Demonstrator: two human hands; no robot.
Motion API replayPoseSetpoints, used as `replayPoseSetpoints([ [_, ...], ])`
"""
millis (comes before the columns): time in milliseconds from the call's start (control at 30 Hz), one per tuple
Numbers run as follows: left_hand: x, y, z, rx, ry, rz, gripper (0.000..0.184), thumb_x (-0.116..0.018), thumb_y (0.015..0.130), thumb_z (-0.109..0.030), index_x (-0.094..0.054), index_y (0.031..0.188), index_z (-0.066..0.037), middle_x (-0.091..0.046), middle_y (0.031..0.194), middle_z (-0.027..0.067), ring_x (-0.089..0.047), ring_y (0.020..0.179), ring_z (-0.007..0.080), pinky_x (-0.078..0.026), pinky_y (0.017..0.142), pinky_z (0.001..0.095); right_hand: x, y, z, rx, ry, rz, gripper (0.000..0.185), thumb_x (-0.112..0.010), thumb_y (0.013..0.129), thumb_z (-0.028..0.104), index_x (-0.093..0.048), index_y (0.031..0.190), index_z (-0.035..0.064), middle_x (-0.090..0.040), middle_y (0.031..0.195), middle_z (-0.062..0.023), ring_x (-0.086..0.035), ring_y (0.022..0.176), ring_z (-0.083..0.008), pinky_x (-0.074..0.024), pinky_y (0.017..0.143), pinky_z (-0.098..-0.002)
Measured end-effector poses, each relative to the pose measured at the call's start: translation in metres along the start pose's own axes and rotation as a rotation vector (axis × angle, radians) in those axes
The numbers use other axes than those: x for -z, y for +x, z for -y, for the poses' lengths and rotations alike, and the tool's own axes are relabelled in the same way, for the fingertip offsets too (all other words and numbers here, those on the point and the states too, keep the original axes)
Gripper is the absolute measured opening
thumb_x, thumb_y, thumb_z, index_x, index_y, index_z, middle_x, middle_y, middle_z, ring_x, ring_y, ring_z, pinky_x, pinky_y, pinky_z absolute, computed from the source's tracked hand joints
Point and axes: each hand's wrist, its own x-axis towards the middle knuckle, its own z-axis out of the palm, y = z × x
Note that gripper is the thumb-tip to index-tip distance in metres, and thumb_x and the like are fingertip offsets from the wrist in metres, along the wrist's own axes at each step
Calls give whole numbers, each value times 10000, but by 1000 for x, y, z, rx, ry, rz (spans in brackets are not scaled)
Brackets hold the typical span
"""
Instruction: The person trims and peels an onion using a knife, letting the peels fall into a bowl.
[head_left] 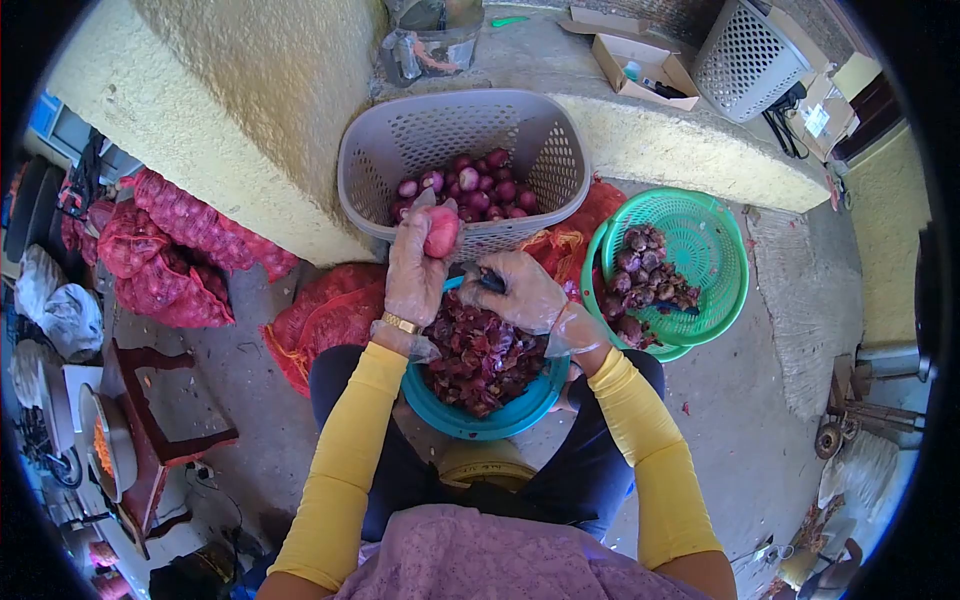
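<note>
My left hand (418, 265), in a clear plastic glove, has its fingers around a pinkish onion (441, 232) at the near rim of the grey basket (480, 236). Just right of it, my right hand (520, 290), also gloved, is closed on a small dark-handled tool (490, 281); its blade cannot be made out. Below both hands, a blue basin (487, 427) holds dark red onion skins (482, 360). Peeled purple onions (478, 187) lie inside the grey basket.
Green baskets (725, 250) with unpeeled onions (640, 270) stand at the right. Red mesh sacks (335, 315) lie beside the basin and at the far left (165, 265). A yellow wall (240, 110), an open cardboard box (640, 75) and a wooden frame (150, 420) are also around.
</note>
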Motion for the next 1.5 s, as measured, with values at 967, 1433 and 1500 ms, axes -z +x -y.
replayPoseSetpoints([
  [967, -13, -6, -4, 236, -42, 14, 406, -601, 1045, -315, -579, 1322, -19, -640, 1270, 113, -609, 1211, 221, -500, 1072, 397, 41, 0, 22, -171, 9, 307, 460, -632, 997, 409, -655, 1164, -20, -679, 855, -155, -633, 693, -258, -519, 731, -409],
  [1433, -12, -14, -2, 196, 267, 41, 381, -546, 1071, -415, -655, 1102, -51, -672, 1022, 55, -652, 918, 114, -562, 818, 286, 31, 0, 21, 36, -224, -61, 400, -769, 889, 357, -718, 1070, 4, -702, 934, -243, -669, 871, -444, -520, 784, -484],
  [1500, -16, -14, -3, 193, 254, 34, 368, -545, 1074, -402, -655, 1100, -51, -674, 1027, 54, -650, 905, 112, -557, 812, 282, 30, 1, 20, 37, -246, -47, 392, -766, 892, 349, -718, 1075, 6, -703, 951, -247, -671, 883, -445, -523, 788, -484],
])
